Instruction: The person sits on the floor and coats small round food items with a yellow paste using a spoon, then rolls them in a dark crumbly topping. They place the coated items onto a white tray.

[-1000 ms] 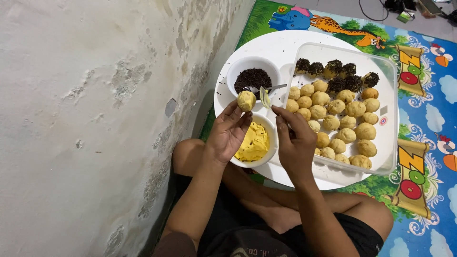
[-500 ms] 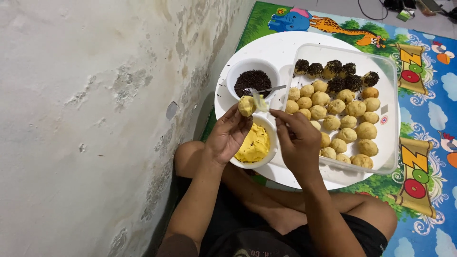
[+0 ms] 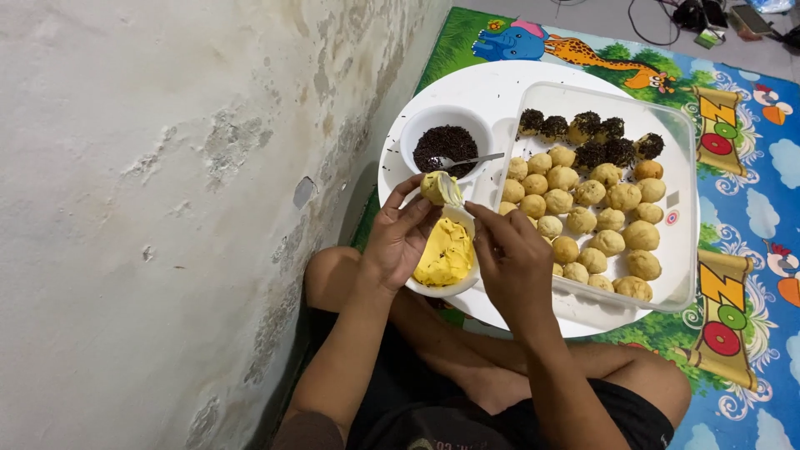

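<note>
Dough ball point(image 3: 433, 187) pinched in left hand point(image 3: 398, 242) fingertips, small knife point(image 3: 452, 192) clamped in right hand point(image 3: 512, 258), blade laid on ball, yellow cream bowl point(image 3: 446, 254) beneath.

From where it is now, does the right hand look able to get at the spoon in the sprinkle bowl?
Probably yes: the right hand is close to the spoon, whose handle juts over the bowl rim uncovered.

Glossy white plastic tray point(image 3: 467, 92), clear plastic box point(image 3: 679, 208), shiny metal spoon point(image 3: 471, 160), rough peeling plaster wall point(image 3: 167, 167).
</note>
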